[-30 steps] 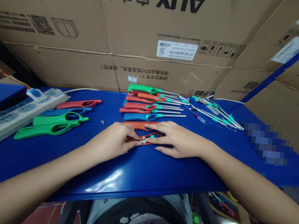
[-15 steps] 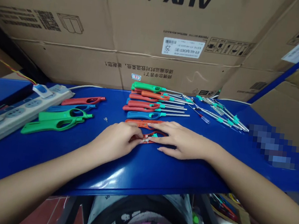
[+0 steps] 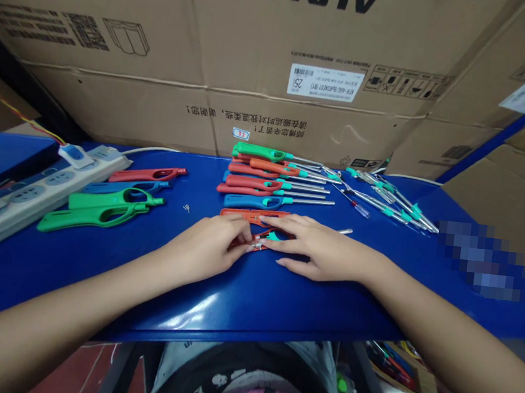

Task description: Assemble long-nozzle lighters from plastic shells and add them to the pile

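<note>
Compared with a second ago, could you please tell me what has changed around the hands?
A silver tube tip now shows beyond the right hand, where none showed earlier. That hand and the left hand stay at the orange casing halves; the lighters behind have not moved.

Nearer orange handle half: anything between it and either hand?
Nothing visible. Fingers of both the left hand and right hand are right at the nearer orange handle half. The farther orange half lies just beyond it, not in between.
</note>
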`<state>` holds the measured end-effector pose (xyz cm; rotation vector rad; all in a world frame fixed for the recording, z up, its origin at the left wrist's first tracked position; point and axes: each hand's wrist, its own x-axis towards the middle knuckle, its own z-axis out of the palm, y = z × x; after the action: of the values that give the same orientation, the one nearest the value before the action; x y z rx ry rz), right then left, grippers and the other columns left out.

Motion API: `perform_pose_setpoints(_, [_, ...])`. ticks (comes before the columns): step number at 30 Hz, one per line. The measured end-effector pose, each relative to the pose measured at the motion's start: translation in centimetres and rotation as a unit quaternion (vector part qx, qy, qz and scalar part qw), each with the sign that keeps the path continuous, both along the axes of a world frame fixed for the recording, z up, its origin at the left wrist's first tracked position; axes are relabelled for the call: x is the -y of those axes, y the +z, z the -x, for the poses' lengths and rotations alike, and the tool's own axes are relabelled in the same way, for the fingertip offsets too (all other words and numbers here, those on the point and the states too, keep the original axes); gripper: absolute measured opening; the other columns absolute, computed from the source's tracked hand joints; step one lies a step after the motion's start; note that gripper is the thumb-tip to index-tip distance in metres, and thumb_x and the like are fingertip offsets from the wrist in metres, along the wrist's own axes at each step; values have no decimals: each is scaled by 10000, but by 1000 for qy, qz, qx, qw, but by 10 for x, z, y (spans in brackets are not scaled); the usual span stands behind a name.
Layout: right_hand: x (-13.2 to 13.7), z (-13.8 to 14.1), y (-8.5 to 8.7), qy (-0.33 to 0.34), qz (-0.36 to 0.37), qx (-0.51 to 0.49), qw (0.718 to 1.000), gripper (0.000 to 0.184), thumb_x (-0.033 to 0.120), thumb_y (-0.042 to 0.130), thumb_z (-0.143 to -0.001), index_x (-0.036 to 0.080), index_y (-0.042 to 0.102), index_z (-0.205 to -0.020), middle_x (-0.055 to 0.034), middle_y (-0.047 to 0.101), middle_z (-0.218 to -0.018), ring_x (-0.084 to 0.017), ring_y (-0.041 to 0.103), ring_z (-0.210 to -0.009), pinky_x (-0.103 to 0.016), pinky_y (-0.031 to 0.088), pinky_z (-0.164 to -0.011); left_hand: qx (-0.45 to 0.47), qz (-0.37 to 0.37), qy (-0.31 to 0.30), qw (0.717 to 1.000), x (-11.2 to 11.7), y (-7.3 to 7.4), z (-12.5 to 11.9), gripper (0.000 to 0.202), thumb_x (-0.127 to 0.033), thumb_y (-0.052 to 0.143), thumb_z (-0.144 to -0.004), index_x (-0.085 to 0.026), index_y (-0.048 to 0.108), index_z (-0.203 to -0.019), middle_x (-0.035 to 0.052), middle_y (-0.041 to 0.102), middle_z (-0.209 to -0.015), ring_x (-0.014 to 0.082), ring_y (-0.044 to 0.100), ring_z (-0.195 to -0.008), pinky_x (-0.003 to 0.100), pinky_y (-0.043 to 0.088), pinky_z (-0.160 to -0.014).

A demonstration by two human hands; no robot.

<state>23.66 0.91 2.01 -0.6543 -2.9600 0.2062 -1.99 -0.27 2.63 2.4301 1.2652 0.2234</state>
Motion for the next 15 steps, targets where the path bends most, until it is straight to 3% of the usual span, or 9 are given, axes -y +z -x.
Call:
perform_pose_setpoints(10, [4, 2, 8, 2, -44, 33, 999, 470, 312, 521, -995, 243, 524, -1460, -91, 288, -1646, -332, 442, -1368, -547, 425, -1072, 30, -3, -30, 999, -3, 0, 1, 114, -243, 597, -951, -184, 689, -919, 52, 742, -962, 203, 690, -860, 297, 507, -732])
perform_pose_setpoints(15, [9, 1, 10, -5, -64, 50, 997, 503, 357, 518, -997, 255, 483, -1489, -70, 191, -1675, -352, 429, -1391, -564, 422, -1068, 11, -34, -38, 999, 0, -2, 1, 173, -247, 575, -960, -195, 739, -947, 64, 765, -952, 213, 709, -827, 310, 521, -729])
